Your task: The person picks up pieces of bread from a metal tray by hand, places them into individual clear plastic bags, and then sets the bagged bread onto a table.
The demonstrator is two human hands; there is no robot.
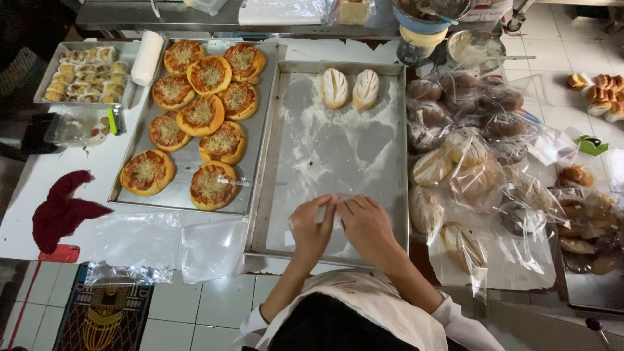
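Note:
My left hand [311, 224] and my right hand [367, 224] meet over the near end of a floured metal tray [338, 156]. Together they pinch a clear plastic bag [338, 200] between the fingertips. At the tray's far end lie two pale scored loaves [351, 88] side by side. Left of it, a second tray [188, 159] carries several round orange pizza buns [201, 114] topped with shredded cheese.
Many bagged breads [478, 162] are piled to the right. Flat clear bags [162, 244] lie near the left table edge beside a dark red cloth [62, 208]. A small tray of pastries [84, 71] and a paper roll [146, 57] sit at the far left.

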